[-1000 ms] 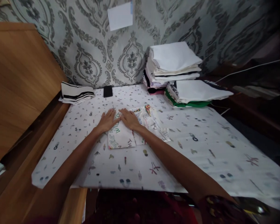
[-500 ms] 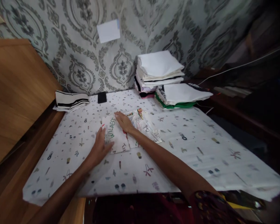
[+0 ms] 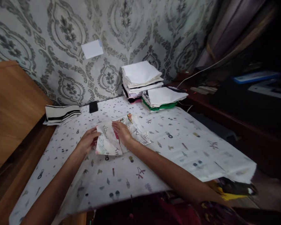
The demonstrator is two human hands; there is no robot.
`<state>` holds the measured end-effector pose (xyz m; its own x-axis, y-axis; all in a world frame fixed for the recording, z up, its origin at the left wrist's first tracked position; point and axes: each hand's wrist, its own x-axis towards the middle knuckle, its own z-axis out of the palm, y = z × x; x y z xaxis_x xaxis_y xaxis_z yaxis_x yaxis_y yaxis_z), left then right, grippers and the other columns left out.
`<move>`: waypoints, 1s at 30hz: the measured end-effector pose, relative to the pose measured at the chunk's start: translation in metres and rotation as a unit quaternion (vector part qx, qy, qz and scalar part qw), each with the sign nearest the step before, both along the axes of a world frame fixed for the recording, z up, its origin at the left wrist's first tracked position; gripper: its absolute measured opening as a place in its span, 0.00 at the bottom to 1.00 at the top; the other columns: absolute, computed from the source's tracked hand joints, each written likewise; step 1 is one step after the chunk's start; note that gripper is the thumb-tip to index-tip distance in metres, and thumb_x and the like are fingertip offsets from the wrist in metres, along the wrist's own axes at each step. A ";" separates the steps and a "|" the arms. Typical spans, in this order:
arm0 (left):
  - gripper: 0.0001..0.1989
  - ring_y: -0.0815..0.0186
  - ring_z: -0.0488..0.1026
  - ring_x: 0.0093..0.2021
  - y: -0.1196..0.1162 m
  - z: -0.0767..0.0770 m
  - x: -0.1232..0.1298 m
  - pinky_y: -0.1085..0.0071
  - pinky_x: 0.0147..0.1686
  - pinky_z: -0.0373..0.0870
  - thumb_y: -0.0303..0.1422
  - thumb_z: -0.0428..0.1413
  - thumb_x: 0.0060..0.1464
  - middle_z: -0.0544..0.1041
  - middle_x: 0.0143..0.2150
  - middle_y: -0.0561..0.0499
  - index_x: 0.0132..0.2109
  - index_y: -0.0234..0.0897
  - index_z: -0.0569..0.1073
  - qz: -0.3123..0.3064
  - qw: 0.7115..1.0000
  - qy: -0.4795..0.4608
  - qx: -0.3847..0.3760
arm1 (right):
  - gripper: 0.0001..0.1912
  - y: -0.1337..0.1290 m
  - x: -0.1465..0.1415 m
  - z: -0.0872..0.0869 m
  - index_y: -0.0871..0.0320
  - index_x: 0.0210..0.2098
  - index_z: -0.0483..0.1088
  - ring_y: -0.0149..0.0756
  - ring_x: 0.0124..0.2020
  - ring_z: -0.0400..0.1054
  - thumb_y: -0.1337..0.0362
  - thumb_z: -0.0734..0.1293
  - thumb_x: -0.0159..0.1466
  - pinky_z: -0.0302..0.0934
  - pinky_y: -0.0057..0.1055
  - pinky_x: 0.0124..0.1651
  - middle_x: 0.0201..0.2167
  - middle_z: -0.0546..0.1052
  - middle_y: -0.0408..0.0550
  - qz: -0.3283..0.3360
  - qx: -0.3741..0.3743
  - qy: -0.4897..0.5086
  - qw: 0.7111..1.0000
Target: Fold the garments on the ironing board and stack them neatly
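A white printed garment [image 3: 106, 143], partly folded, lies on the patterned cloth covering the table; coloured lettering and drawings run over it. My left hand [image 3: 87, 139] has its fingers pinched on the garment's left edge, which is slightly raised. My right hand [image 3: 122, 132] lies flat across the middle of the garment, fingers stretched out and pressing on it. To the right of that hand, the rest of the garment is spread out and rumpled. I cannot make out exactly what kind of garment it is.
Folded clothes form a tall stack [image 3: 141, 73] and a lower stack [image 3: 165, 97] at the back. Striped folded cloth [image 3: 62, 113] and a black phone-like object [image 3: 93, 107] lie at the back left. A wooden panel [image 3: 14, 115] stands left; a cable [image 3: 208, 65] runs at right.
My left hand has gone from resting open by the garment's left side to pinching its edge, and that part has lifted and shifted. My right hand stays on the garment. The camera view has turned.
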<state>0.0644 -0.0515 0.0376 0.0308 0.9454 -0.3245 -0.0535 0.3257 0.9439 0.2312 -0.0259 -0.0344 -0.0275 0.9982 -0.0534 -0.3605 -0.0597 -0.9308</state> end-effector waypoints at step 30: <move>0.34 0.48 0.46 0.75 0.025 -0.071 0.166 0.39 0.68 0.43 0.50 0.39 0.67 0.52 0.73 0.30 0.70 0.32 0.54 -0.255 0.701 0.568 0.347 | 0.37 0.019 0.148 0.006 0.62 0.66 0.60 0.40 0.59 0.69 0.52 0.37 0.73 0.62 0.43 0.62 0.58 0.74 0.62 -0.054 -0.020 -0.049 0.997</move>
<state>0.2308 -0.0268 -0.0333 0.5162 0.8482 0.1184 0.8184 -0.5293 0.2237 0.3792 -0.0066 -0.0284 0.0871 0.9921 -0.0902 -0.2736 -0.0632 -0.9598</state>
